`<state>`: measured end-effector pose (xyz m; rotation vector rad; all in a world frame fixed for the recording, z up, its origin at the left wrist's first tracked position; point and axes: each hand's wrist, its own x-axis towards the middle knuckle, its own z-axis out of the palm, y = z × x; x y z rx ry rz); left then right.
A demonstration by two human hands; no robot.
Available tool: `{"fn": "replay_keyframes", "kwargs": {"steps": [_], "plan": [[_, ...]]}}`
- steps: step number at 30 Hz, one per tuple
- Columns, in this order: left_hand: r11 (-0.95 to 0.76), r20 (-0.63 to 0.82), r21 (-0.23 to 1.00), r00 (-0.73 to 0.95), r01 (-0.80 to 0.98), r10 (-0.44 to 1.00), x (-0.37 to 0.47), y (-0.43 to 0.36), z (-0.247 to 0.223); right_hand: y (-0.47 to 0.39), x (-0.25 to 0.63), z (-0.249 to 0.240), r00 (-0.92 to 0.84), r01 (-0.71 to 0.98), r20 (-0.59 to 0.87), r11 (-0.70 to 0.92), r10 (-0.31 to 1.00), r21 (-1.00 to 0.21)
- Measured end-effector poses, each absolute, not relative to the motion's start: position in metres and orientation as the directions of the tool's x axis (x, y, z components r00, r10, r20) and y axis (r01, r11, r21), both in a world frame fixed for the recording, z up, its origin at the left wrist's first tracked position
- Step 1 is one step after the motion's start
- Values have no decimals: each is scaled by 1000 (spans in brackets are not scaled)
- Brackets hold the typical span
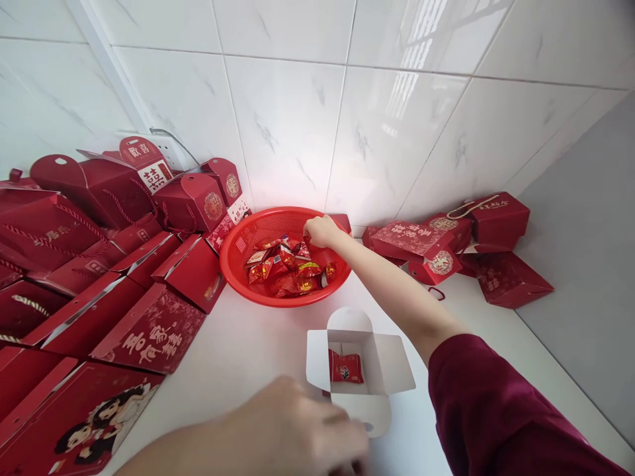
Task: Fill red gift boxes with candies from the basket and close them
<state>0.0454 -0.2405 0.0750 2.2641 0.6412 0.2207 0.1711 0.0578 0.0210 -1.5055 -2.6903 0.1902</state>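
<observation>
Right hand (322,231) curled, fingertips pinching among wrapped candies (292,268) in red basket (238,264), seemingly closed on one, though view is poor | left hand (282,430) blurred, grip unreadable, touching open white box (384,360) just in front of basket | candies light, crinkly, slippery; take by wrapper ends.

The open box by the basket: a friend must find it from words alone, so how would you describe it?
Start at the round red plastic basket of sweets on the white table. Just before it stands a small open white-lined cardboard box, flaps spread, holding one red sweet; neighbouring boxes are red outside.
</observation>
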Motion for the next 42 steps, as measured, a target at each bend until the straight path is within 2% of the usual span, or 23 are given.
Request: {"fn": "replay_keyframes", "kwargs": {"steps": [2, 4, 6, 8, 10, 11, 13, 15, 19, 22, 26, 32, 37, 42], "plan": [[-533, -53, 685, 764, 496, 643, 38, -231, 85, 52, 175, 23, -528, 823, 60, 528, 847, -208], [-452, 4, 693, 624, 562, 782, 30, -219, 85, 40, 180, 26, -528, 784, 146, 546, 837, -295], [-374, 124, 695, 410, 614, 904, 24, -205, 78, 20, 187, 30, -518, 731, 234, 568, 823, -378], [-314, 283, 676, 159, 666, 946, 22, -191, 69, -6, 197, 34, -497, 636, 320, 589, 807, -499], [-287, 419, 638, -10, 715, 908, 24, -178, 61, -37, 209, 39, -437, 318, 404, 558, 803, -766], [-281, 451, 626, -44, 728, 891, 25, -173, 59, -53, 215, 42, -428, 178, 406, 516, 807, -838], [-277, 426, 652, -38, 705, 904, 29, -166, 55, -83, 229, 47, -421, -16, 394, 427, 817, -904], [-266, 318, 753, 22, 601, 948, 33, -163, 53, -109, 241, 52, -409, -95, 372, 367, 833, -925], [-192, 127, 941, 236, 279, 963, 41, -165, 49, -144, 258, 51, -391, -138, 289, 254, 874, -957], [-149, 98, 981, 349, 121, 932, 44, -167, 47, -156, 262, 45, -411, -160, 204, 150, 889, -976], [-113, 93, 993, 422, 21, 902, 45, -169, 45, -161, 263, 40, -458, -183, 135, 55, 879, -982], [-72, 59, 997, 490, 8, 870, 45, -171, 44, -163, 266, 35, -473, -152, 167, 107, 865, -983], [-135, 72, 984, 431, 116, 899, 47, -172, 45, -163, 270, 33, -451, -115, 178, 140, 875, -983], [-174, 113, 977, 400, 120, 910, 47, -173, 47, -164, 271, 34, -452, -74, 160, 142, 877, -987]]}}
